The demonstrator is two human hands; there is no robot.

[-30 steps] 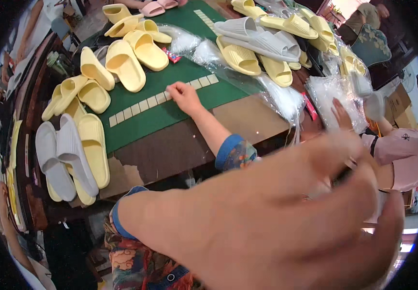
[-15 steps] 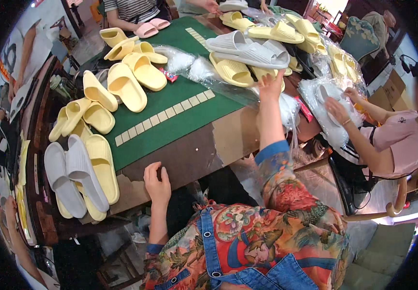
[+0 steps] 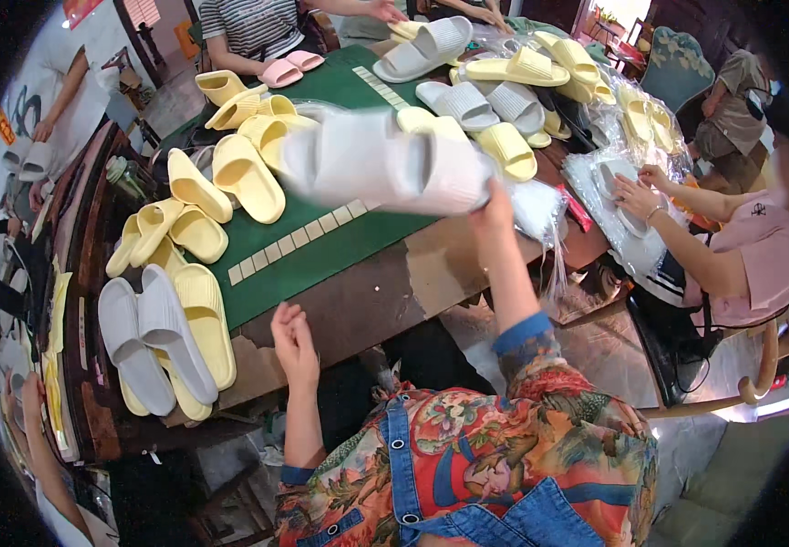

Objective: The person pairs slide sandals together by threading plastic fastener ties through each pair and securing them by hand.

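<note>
The multicoloured floral shirt (image 3: pixel 563 430) has denim trim (image 3: pixel 399 483) and blue cuffs (image 3: pixel 522 334).

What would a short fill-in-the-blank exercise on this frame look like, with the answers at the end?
1. The right hand holds slippers coloured ____.
2. A row of pale squares lies on the ____ mat.
3. Near the mat's far-left corner, the small slippers are coloured ____.

Missing words: grey; green; pink.

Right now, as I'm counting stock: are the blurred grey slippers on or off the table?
Off: the right hand holds the blurred grey slippers above the green mat.
</note>
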